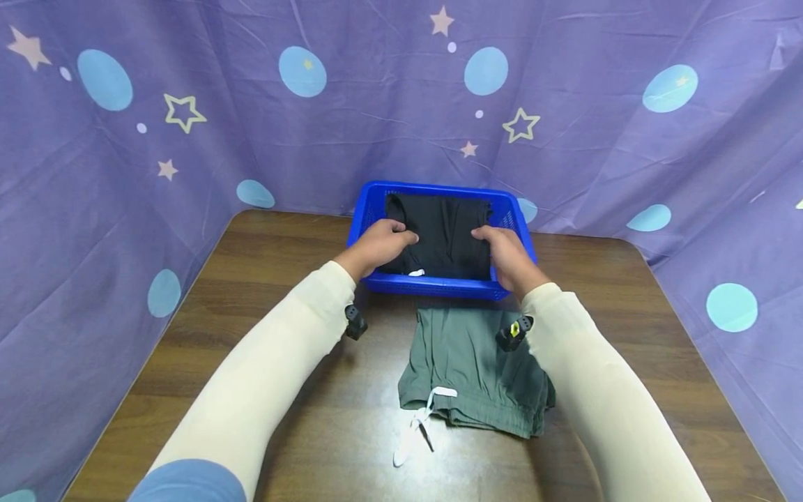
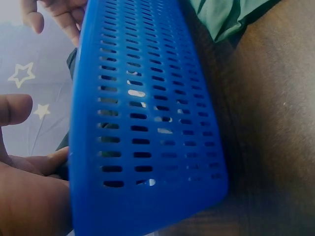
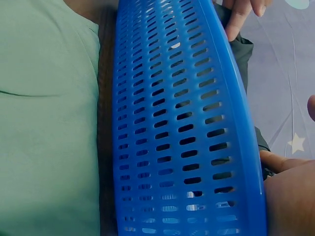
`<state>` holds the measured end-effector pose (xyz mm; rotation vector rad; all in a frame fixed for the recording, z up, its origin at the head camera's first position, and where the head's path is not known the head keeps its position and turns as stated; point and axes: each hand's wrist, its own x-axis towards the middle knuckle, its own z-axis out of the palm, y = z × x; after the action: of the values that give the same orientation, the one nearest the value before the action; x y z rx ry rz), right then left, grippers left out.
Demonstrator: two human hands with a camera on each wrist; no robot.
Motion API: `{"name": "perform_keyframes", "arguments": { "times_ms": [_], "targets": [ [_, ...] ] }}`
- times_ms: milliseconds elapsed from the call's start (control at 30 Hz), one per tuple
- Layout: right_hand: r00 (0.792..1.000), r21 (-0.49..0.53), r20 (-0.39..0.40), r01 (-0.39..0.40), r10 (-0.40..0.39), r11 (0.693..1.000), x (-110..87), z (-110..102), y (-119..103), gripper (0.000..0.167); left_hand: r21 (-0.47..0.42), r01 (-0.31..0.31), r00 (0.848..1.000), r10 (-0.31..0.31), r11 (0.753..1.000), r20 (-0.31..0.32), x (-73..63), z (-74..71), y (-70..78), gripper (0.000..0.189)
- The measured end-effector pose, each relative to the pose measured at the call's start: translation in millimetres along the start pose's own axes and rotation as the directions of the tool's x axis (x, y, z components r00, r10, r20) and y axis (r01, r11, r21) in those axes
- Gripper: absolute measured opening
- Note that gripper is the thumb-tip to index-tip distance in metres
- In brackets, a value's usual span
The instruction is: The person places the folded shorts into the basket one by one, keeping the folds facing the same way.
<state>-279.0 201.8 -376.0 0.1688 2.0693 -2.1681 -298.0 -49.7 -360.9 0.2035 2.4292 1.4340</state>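
A blue plastic basket (image 1: pixel 433 286) with slotted walls stands at the back of the table. Inside it lies a folded black garment (image 1: pixel 448 237) with a small white bit at its near edge. My left hand (image 1: pixel 381 244) reaches over the basket's left side, its fingers at the garment's left edge. At the right edge of the garment is my right hand (image 1: pixel 507 254). In both wrist views the thumbs stand apart from the fingers, and the fingertips are partly hidden behind the basket rim. A folded green garment (image 1: pixel 470 362) with an elastic waistband and white drawstring lies in front of the basket.
The brown wooden table (image 1: pixel 270 279) carries the basket and the green garment. A purple curtain (image 1: pixel 389 125) with stars and blue ovals hangs close behind the basket and along both sides. Small black cameras (image 1: pixel 355 322) are strapped at the wrists.
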Motion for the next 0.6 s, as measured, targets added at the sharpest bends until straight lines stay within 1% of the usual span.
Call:
{"name": "perform_keyframes", "arguments": {
  "times_ms": [167, 300, 467, 600],
  "targets": [
    [0.999, -0.057, 0.007, -0.046, 0.046, 0.997, 3.3, 0.0, -0.3, 0.045, 0.040, -0.001, 1.000, 0.001, 0.999, 0.012, 3.4, 4.2, -4.9, 0.066],
    [0.997, -0.113, -0.011, -0.081, 0.080, 0.990, 6.4, 0.8, 0.2, 0.049, 0.091, 0.005, 1.000, -0.007, 0.996, 0.021, 4.6, 6.7, -6.6, 0.069],
    [0.994, -0.118, -0.020, -0.111, 0.109, 0.987, 8.9, 1.8, 2.0, 0.050, 0.128, -0.006, 1.000, 0.004, 0.992, 0.015, 6.3, 9.4, -8.9, 0.070],
    [0.993, -0.140, -0.014, -0.117, 0.117, 0.983, 9.0, 1.6, 2.2, 0.051, 0.136, -0.002, 1.000, 0.000, 0.991, 0.017, 6.5, 10.2, -8.8, 0.072]
  ]
}}
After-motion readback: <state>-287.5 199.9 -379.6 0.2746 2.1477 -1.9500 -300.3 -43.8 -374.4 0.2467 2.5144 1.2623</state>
